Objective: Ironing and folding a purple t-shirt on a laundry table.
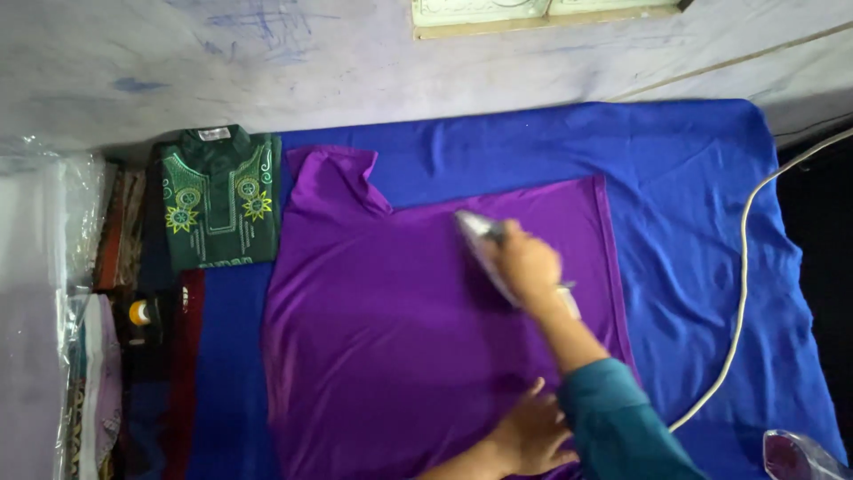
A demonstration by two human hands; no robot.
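A purple shirt lies spread flat on a blue cloth. My right hand grips the handle of a silver clothes iron, which rests on the shirt's upper middle with its tip pointing up and left. The teal sleeve of my right arm crosses the shirt's lower right part. My left hand lies flat on the shirt near its lower edge, fingers spread, pressing the fabric down.
A folded dark green embroidered garment lies at the cloth's upper left. A white cord curves along the right side. Stacked fabrics and plastic-wrapped items sit at the left. A clear object shows at bottom right.
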